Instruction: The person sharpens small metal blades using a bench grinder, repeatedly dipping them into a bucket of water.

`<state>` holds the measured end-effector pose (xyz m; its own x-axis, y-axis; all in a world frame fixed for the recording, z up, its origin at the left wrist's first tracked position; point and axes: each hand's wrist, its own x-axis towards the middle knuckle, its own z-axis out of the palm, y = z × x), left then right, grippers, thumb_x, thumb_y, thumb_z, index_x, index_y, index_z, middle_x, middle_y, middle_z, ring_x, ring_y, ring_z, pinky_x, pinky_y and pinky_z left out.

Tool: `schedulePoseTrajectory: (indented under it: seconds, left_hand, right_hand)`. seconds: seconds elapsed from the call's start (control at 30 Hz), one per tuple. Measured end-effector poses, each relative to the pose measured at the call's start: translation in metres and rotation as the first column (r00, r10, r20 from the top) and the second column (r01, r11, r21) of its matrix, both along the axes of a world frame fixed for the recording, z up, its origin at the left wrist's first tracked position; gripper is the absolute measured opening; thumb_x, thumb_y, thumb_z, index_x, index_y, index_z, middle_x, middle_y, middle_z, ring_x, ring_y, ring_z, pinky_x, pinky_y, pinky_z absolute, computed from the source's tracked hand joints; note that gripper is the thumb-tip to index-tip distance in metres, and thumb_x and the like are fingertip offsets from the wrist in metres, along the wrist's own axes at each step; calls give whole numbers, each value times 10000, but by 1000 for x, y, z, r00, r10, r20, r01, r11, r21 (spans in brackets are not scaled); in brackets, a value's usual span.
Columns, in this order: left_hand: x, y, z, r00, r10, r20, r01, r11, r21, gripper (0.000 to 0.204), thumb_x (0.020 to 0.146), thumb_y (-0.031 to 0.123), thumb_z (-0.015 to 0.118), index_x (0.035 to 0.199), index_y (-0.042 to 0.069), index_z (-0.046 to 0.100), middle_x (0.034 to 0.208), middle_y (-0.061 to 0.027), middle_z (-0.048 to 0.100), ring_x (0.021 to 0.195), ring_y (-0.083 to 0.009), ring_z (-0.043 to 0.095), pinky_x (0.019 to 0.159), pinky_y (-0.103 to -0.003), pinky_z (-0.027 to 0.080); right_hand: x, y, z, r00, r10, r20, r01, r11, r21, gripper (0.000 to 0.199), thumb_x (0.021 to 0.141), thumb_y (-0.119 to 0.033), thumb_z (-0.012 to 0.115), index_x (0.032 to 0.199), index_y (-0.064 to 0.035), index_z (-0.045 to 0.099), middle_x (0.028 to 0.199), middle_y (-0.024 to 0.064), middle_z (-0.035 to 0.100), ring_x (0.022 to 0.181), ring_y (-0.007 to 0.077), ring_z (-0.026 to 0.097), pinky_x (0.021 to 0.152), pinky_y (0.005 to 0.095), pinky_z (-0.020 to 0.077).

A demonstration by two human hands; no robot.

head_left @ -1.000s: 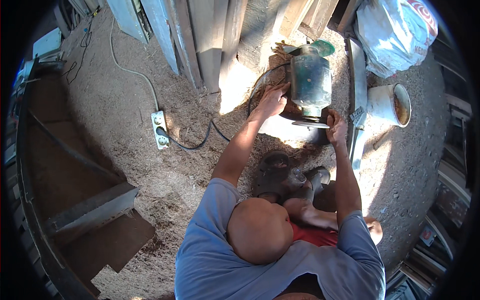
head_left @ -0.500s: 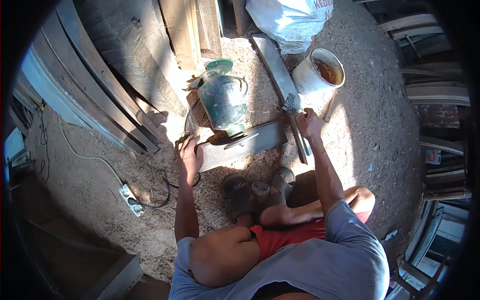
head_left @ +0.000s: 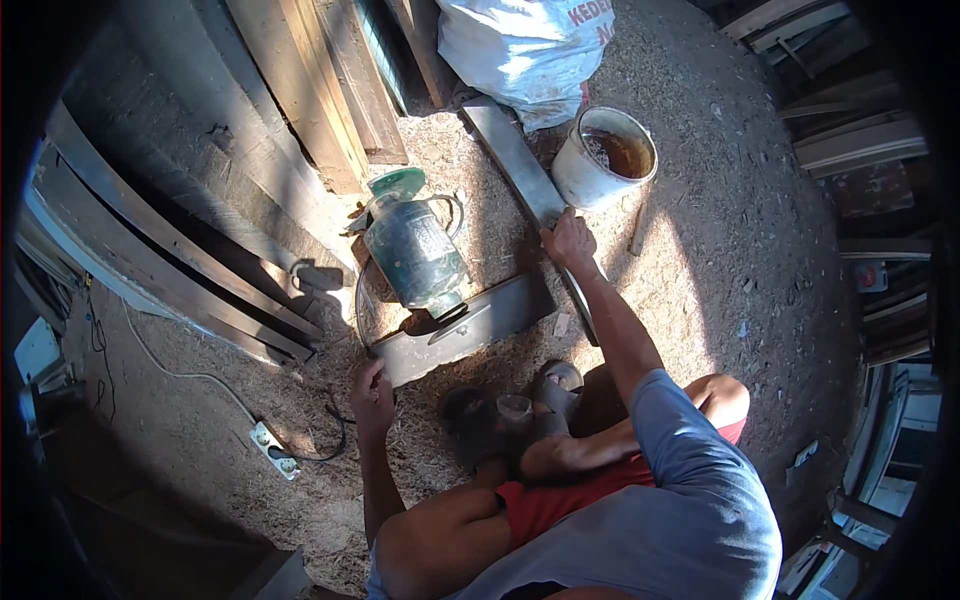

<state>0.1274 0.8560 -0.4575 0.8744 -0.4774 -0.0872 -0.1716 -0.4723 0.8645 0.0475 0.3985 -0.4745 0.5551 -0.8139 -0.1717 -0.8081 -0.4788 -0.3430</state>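
Observation:
A green motor-bodied power tool lies on the sawdust in front of me. Its nose end rests against a flat grey slotted plate. My left hand is just below the plate's left corner, fingers curled in; what they hold, if anything, is hidden. My right hand is closed over the middle of a long grey bar, which runs from beside the sack down past the plate's right end. The hand covers the spot where a small metal fitting was visible.
A white bucket with brown residue stands right of the bar, below a white sack. Timber planks lean at the upper left. A power strip with a plugged-in black cord lies at left. My sandalled feet are close to the plate.
My left hand has drawn back toward me from the plate's left end, its fingers curling. My right hand has moved left onto the bar's fitting. The whole view has shifted slightly.

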Motion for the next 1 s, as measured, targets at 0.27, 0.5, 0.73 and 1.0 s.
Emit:
schedulePoseTrajectory:
  seconds: [0.27, 0.5, 0.73, 1.0]
  left_hand:
    - [-2, -8, 5, 999, -25, -40, 26, 999, 26, 296, 898, 95, 558, 1169, -5, 621, 1052, -126, 649, 967, -198, 614, 879, -327, 473]
    - [-3, 9, -8, 983, 48, -176, -53, 998, -20, 286, 911, 110, 557, 1160, -14, 623, 1001, -88, 654, 926, -155, 605, 845, -292, 472]
    - [-6, 9, 12, 957, 53, -284, -87, 990, -108, 247, 920, 62, 531, 1133, -13, 629, 1004, -55, 640, 882, -118, 587, 809, -275, 478]
    - [-2, 14, 16, 972, 6, -237, -33, 993, -113, 277, 940, 141, 563, 1161, -19, 616, 1099, -96, 640, 976, -147, 594, 839, -295, 476]
  right_hand:
    - [-3, -22, -8, 994, -80, 81, 69, 990, 126, 524, 795, -335, 623, 1138, 54, 551, 1053, 298, 639, 1008, 427, 627, 876, 477, 495]
    - [-22, -22, 33, 760, -308, 572, -245, 679, 692, 137, 912, -170, 648, 891, -35, 640, 723, -22, 563, 614, 71, 485, 588, 246, 443]
    - [-5, -124, 119, 306, -545, 780, -313, 716, 624, 194, 998, -197, 515, 1097, -51, 596, 888, 80, 682, 708, 159, 667, 588, 302, 589]
    - [19, -236, 40, 849, 518, -104, -527, 845, -93, 212, 851, -91, 561, 989, 1, 693, 950, 167, 704, 841, 307, 677, 827, 371, 519]
